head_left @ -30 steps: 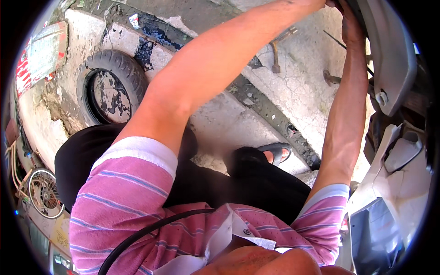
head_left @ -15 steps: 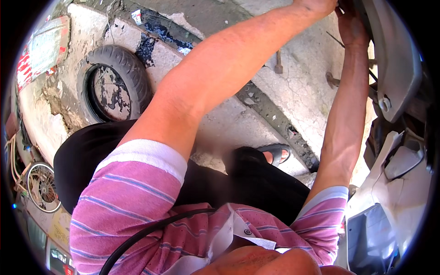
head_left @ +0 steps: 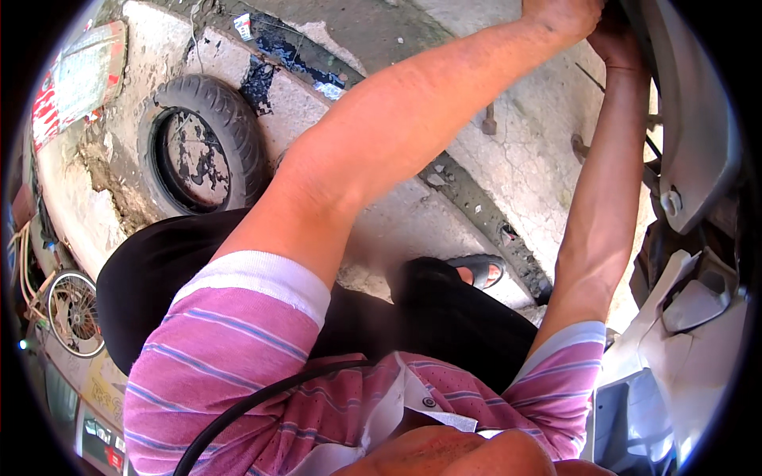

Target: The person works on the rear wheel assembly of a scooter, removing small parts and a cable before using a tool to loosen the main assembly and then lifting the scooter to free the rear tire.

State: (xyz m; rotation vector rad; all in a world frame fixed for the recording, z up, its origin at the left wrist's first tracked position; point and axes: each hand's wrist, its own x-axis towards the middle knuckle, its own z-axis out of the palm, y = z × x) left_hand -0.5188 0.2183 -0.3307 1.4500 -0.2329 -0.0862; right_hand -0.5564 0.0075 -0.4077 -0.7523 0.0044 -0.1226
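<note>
Both arms reach up to the top right, where the hands meet at the picture's edge beside a grey vehicle panel (head_left: 694, 119). My left hand (head_left: 567, 14) is bent at the wrist and touches or nearly touches the right one; its fingers are cut off by the edge. Close against the panel's inner side is my right hand (head_left: 617, 41), in shadow, with its fingers hidden. What either hand grips cannot be made out. A bolt head (head_left: 672, 200) shows low on the panel. Two metal tools, one hammer-like (head_left: 489, 120) and one partly behind my right forearm (head_left: 579, 147), lie on the concrete.
A worn black tyre (head_left: 238, 147) lies on the broken concrete to the left. Pale plastic bodywork (head_left: 690, 349) stands close at the right. A sandalled foot (head_left: 482, 271) rests beside a dirty groove. Farther left are a spoked wheel (head_left: 75, 313) and a red-and-white sheet (head_left: 83, 79).
Both hands sit slightly farther right in the picture, and my right hand is more hidden. The whole scene has shifted a little as the view moved.
</note>
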